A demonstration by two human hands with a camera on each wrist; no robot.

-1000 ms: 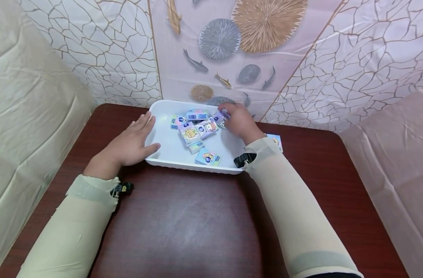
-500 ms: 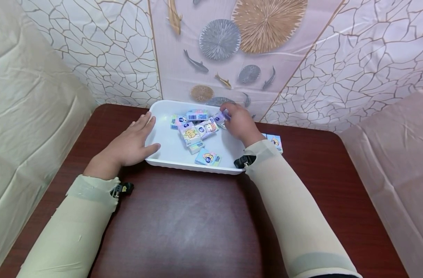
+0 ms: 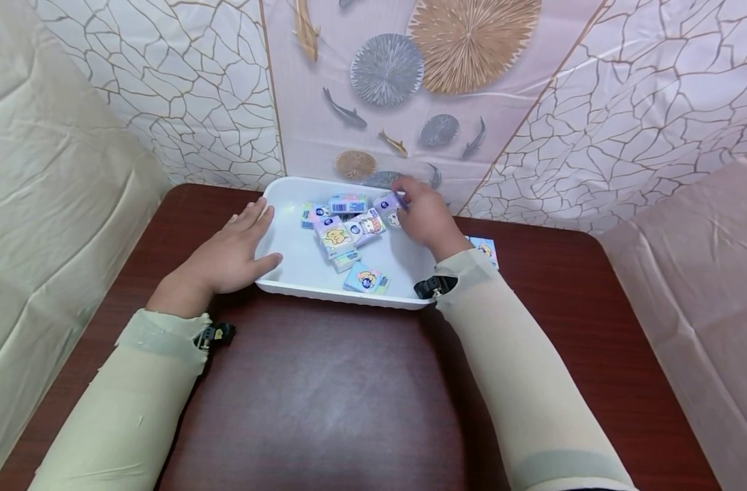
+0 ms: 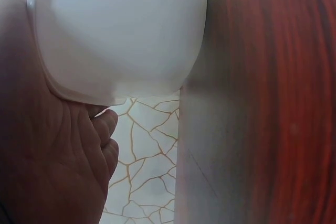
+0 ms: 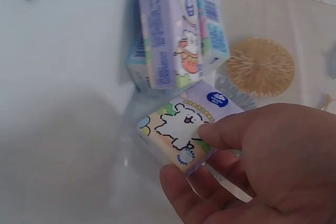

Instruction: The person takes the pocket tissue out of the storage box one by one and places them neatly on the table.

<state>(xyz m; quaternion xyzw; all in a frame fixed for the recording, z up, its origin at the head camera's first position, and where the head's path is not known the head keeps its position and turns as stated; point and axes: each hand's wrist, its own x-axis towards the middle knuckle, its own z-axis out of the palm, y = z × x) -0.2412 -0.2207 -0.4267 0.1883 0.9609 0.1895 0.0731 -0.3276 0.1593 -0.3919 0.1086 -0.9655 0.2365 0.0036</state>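
A white plastic tray sits at the far side of the table with several pastel tissue packs loosely heaped in it. My left hand rests along the tray's left rim, fingers straight and thumb over the edge. From below, the left wrist view shows the palm against the tray's outer wall. At the tray's back right, my right hand pinches a small purple tissue pack printed with a white cartoon dog. The thumb lies on its printed face, fingers underneath. Another purple tissue pack lies right beside it.
Outside the tray to the right, partly behind the right forearm, blue tissue packs lie on the dark red-brown table. One blue pack is near the tray's front wall. A patterned wall covering stands right behind the tray.
My right hand has shifted slightly right and back with the purple tissue pack, and more of the pack shows. The left hand and tray stay put.
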